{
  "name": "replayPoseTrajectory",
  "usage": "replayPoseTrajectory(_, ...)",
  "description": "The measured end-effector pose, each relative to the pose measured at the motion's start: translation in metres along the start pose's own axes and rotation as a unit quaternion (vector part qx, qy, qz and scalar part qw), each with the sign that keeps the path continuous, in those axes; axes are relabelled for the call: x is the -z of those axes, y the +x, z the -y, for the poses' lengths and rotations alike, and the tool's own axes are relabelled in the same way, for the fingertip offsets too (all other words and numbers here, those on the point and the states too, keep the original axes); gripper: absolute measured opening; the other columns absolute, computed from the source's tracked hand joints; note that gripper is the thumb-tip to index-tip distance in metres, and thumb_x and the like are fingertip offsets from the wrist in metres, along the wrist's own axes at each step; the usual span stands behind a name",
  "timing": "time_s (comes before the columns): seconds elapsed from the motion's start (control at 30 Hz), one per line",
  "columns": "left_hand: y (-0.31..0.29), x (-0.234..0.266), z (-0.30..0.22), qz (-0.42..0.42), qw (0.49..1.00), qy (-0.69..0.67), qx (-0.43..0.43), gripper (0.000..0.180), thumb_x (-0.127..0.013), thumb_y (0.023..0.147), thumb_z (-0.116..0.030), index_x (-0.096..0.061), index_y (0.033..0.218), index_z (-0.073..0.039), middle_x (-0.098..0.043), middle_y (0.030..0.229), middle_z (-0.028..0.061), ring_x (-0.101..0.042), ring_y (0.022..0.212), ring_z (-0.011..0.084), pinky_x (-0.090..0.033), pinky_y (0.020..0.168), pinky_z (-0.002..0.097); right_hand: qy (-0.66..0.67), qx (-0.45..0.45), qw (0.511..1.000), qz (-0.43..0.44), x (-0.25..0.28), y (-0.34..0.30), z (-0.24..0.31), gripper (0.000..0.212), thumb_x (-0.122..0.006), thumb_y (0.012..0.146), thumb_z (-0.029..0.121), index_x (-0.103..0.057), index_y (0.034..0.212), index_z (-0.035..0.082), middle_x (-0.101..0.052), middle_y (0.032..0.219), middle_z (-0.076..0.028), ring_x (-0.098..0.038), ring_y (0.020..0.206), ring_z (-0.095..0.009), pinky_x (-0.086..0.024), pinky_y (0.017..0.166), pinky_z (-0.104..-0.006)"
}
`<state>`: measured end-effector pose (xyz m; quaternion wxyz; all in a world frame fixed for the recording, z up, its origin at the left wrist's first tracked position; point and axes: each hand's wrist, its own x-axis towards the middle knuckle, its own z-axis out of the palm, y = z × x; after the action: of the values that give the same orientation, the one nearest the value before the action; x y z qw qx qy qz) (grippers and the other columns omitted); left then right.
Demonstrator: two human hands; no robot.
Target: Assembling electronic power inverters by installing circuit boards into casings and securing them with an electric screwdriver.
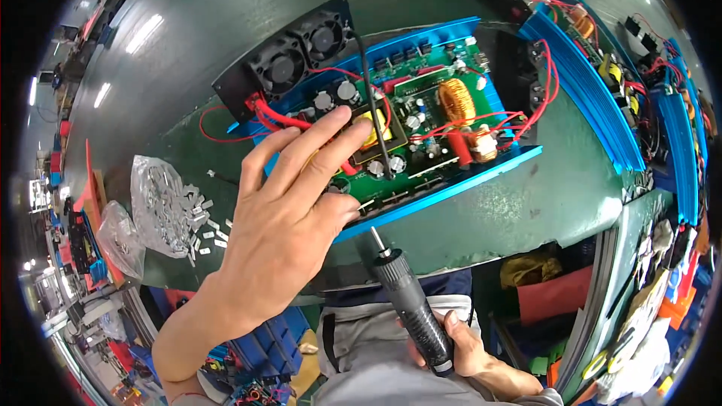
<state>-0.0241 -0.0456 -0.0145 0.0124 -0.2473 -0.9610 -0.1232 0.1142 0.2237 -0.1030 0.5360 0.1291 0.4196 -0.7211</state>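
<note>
My left hand [282, 218] reaches over a green circuit board [421, 167] set in a blue metal housing [470, 183]. Its fingers are spread, the fingertips by a yellow-wrapped transformer [382, 134] and the thumb at the near edge of the board. Whether the fingertips press on any part, I cannot tell. Low in front of my body, my right hand [468, 344] is closed around a black electric screwdriver [410, 308]. The bit points up toward the near wall of the housing, apart from it. A black panel with two fans [283, 68] leans at the housing's far left, joined by wires.
Left of the housing, plastic bags [154, 195] and loose small metal clips [201, 229] lie on the green table [180, 116]. More blue housings [587, 90] with boards and red wires stand at the right. Blue bins [274, 338] sit below the table edge.
</note>
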Motion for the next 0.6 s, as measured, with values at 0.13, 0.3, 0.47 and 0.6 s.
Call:
replayPoseTrajectory(0.13, 0.003, 0.005, -0.001, 0.057, 0.998, -0.014, 0.007, 0.011, -0.071, 0.079, -0.006, -0.067, 0.089, -0.003, -0.05, 0.152, 0.0156, -0.039, 0.145, 0.0351, -0.03, 0.115, 0.0537, 0.032, 0.015, 0.999, 0.039, 0.01, -0.002, 0.0, 0.083, -0.021, 0.104, 0.068, -0.05, 0.136, -0.002, -0.064, 0.085, -0.008, -0.057, 0.074, -0.013, -0.043, 0.067, -0.027)
replayPoseTrajectory(0.3, -0.007, 0.009, -0.015, 0.105, 0.994, -0.033, 0.018, 0.02, -0.063, 0.083, 0.0, -0.067, 0.102, 0.003, -0.046, 0.154, 0.0187, -0.034, 0.149, 0.0347, -0.02, 0.123, 0.059, 0.041, 0.008, 0.998, 0.036, 0.007, -0.003, 0.002, 0.084, -0.02, 0.103, 0.069, -0.05, 0.137, -0.002, -0.064, 0.084, -0.008, -0.057, 0.074, -0.013, -0.043, 0.068, -0.0269)
replayPoseTrajectory(0.47, -0.013, 0.001, -0.023, 0.091, 0.993, -0.07, 0.034, 0.022, -0.062, 0.085, 0.001, -0.064, 0.106, 0.008, -0.046, 0.154, 0.0189, -0.036, 0.148, 0.0336, -0.024, 0.122, 0.0563, -0.033, 0.01, 0.999, -0.037, 0.0, 0.004, -0.008, 0.097, -0.021, 0.096, 0.079, -0.048, 0.144, -0.001, -0.062, 0.072, -0.01, -0.054, 0.057, -0.015, -0.041, 0.053, -0.0267)
replayPoseTrajectory(0.6, -0.018, -0.001, -0.018, 0.058, 0.997, -0.043, 0.002, 0.024, -0.061, 0.088, 0.0, -0.064, 0.11, 0.01, -0.05, 0.151, 0.0174, -0.04, 0.146, 0.031, -0.029, 0.121, 0.0507, 0.121, -0.022, 0.99, 0.064, 0.001, 0.006, -0.011, 0.096, -0.024, 0.096, 0.079, -0.049, 0.142, -0.001, -0.06, 0.068, -0.012, -0.055, 0.056, -0.018, -0.042, 0.052, -0.0283)
